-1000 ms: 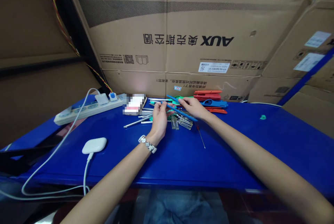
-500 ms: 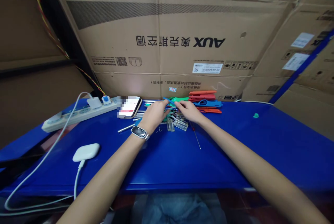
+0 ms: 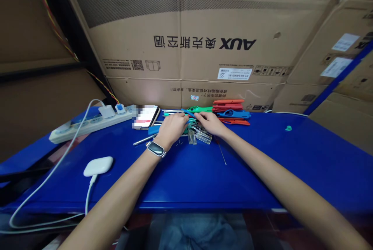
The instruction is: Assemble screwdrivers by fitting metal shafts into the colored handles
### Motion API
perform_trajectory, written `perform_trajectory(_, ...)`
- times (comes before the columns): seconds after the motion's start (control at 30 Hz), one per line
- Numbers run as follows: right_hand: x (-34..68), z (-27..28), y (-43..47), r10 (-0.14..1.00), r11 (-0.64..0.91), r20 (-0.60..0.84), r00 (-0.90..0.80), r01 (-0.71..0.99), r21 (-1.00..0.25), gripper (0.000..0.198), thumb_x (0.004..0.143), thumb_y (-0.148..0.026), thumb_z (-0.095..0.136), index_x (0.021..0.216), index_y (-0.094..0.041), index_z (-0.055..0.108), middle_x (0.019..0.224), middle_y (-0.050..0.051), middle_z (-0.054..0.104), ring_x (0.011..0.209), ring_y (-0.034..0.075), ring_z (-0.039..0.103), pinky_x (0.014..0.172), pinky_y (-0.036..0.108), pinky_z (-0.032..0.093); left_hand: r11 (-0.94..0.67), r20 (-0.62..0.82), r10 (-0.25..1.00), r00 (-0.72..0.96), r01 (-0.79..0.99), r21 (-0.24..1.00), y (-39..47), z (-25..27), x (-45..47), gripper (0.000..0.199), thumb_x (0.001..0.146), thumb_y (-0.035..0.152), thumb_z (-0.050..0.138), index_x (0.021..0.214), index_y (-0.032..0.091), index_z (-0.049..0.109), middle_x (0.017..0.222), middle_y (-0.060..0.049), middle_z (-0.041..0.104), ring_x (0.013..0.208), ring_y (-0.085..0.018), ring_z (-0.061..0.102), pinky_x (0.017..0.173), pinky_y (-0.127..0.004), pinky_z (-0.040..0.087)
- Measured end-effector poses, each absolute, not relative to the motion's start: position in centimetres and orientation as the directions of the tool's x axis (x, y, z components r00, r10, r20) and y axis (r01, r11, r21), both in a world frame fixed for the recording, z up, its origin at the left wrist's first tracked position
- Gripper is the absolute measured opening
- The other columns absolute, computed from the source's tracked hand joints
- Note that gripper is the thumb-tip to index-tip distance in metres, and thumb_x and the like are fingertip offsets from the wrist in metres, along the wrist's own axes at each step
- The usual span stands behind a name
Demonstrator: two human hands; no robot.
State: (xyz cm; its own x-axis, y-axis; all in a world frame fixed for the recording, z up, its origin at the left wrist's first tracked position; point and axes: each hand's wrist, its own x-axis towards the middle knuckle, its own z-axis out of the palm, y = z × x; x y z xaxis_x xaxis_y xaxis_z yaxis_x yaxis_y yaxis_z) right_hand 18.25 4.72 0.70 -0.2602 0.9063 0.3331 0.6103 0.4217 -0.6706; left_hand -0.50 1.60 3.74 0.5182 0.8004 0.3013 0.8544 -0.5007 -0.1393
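My left hand (image 3: 174, 127), with a smartwatch (image 3: 156, 148) on its wrist, is closed over the pile, its fingertips hidden. From under its palm side sticks out a flat blue plastic piece (image 3: 153, 130); whether the hand grips it I cannot tell. Opposite, my right hand (image 3: 210, 122) pinches a narrow blue plastic casing (image 3: 188, 112), whose far end lies by the left hand's fingers. Just below the hands are small clear plastic tanks (image 3: 203, 136) with thin wires and green bits. Metal tubes (image 3: 143, 140) lie to the left, and a thin screwdriver shaft (image 3: 222, 153) points toward me.
Red and orange casings (image 3: 229, 106), a blue casing (image 3: 234, 114) and a green casing (image 3: 201, 109) lie behind my right hand. A phone (image 3: 147, 117), power strip (image 3: 93, 125) and white charging case (image 3: 98, 165) are left. A green piece (image 3: 288, 128) lies right. Cardboard (image 3: 204, 17) stands behind.
The blue piece under my left hand shows more and sits higher, and that hand has curled further over the pile. My right hand keeps its pinch. The view has shifted slightly.
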Motion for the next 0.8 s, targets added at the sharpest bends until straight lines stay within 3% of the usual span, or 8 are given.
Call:
perform_trajectory(0.27,18.1,1.4,5.3,0.895,0.412,0.402,-0.192,0.699,-0.584,0.049,0.096,-0.052,0.038,0.064,-0.018,0.054,0.061,0.002,0.057,0.062,0.017,0.052,0.06,0.027,0.032,-0.533,0.286,0.791,0.541,0.838,-0.113,1.7,3.1,-1.2,0.017,0.093,0.024,0.053,0.092,0.016,0.068,0.095,-0.013,0.069,0.088,-0.028,0.068,0.072,-0.032,0.047)
perform_trajectory(0.5,19.0,1.9,5.3,0.907,0.382,0.399,-0.133,0.662,-0.645,0.053,0.096,-0.055,0.036,0.063,-0.018,0.055,0.057,0.001,0.057,0.06,0.017,0.055,0.061,0.027,0.035,-0.523,0.329,0.809,0.487,0.852,0.026,1.9,3.0,-1.8,0.017,0.092,0.03,0.059,0.084,0.018,0.067,0.089,-0.011,0.07,0.082,-0.024,0.067,0.069,-0.029,0.043)
perform_trajectory(0.67,19.3,2.1,3.8,0.887,0.425,0.445,-0.125,0.597,-0.68,0.054,0.096,-0.058,0.037,0.065,-0.018,0.056,0.059,0.001,0.057,0.061,0.016,0.054,0.061,0.027,0.035,-0.578,0.484,0.785,0.387,0.74,0.345,1.5,3.5,-2.2,0.028,0.094,0.043,0.053,0.091,0.019,0.068,0.074,-0.005,0.068,0.064,-0.018,0.059,0.061,-0.027,0.037)
perform_trajectory(0.8,19.0,2.0,1.6,0.877,0.457,0.468,-0.109,0.49,-0.742,0.051,0.095,-0.059,0.04,0.076,-0.017,0.061,0.066,0.003,0.061,0.062,0.016,0.055,0.061,0.027,0.039,-0.543,0.572,0.819,0.056,0.401,0.738,1.4,4.3,-0.6,0.032,0.094,0.045,0.052,0.086,0.019,0.068,0.065,0.0,0.06,0.058,-0.013,0.051,0.058,-0.025,0.036)
